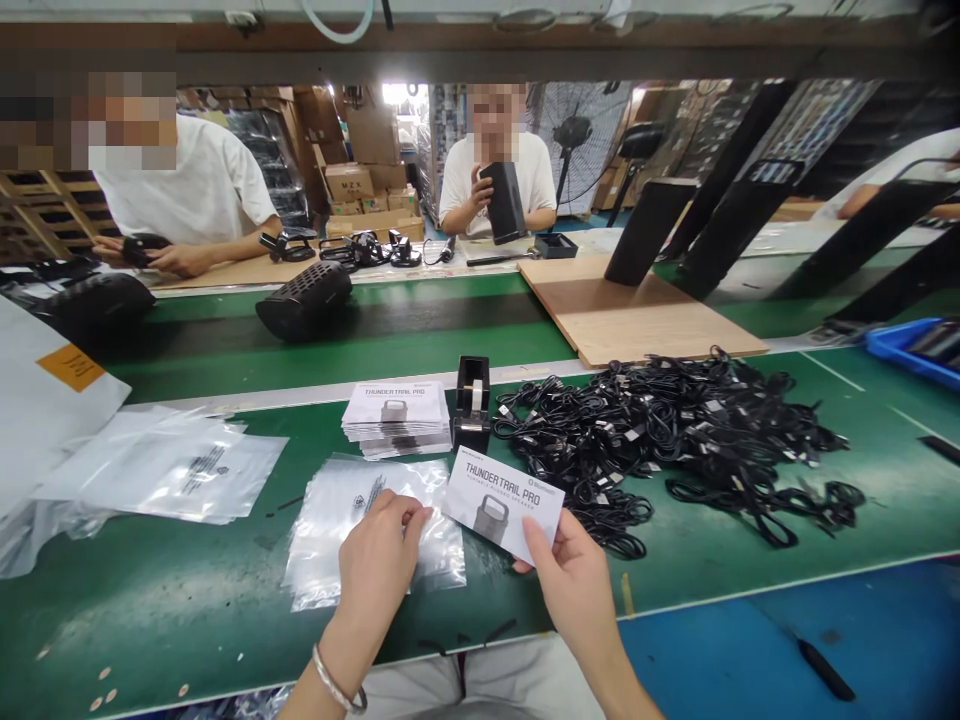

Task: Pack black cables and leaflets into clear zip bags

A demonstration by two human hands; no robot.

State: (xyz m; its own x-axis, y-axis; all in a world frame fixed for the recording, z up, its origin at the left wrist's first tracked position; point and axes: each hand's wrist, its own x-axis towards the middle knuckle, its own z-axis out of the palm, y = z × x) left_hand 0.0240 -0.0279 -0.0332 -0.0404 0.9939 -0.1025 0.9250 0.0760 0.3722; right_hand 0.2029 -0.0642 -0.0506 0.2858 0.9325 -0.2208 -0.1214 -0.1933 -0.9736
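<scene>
In my right hand (pixel 571 572) is a white printed instruction booklet (pixel 499 505), its cover reading "Thunder Trail Pro" above a speaker picture. The thumb presses on its lower right corner and the fingers are behind it. My left hand (pixel 384 548) rests on a stack of clear plastic bags (pixel 319 545), thumb and forefinger closed at the top bag near the booklet's left edge. Just behind lies a pile of matching booklets (pixel 397 405). Next to that pile stands a black tape dispenser (pixel 472 400). Several coiled black cables (pixel 600 430) lie heaped on the right.
More plastic bags (pixel 195 470) lie at left. Beyond them runs a green conveyor belt (pixel 420 320) carrying a black speaker (pixel 304 300). A wooden board (pixel 637 315) holds an upright black speaker (pixel 649 235). Co-workers (pixel 499 170) sit opposite. A blue tray (pixel 911 345) is far right.
</scene>
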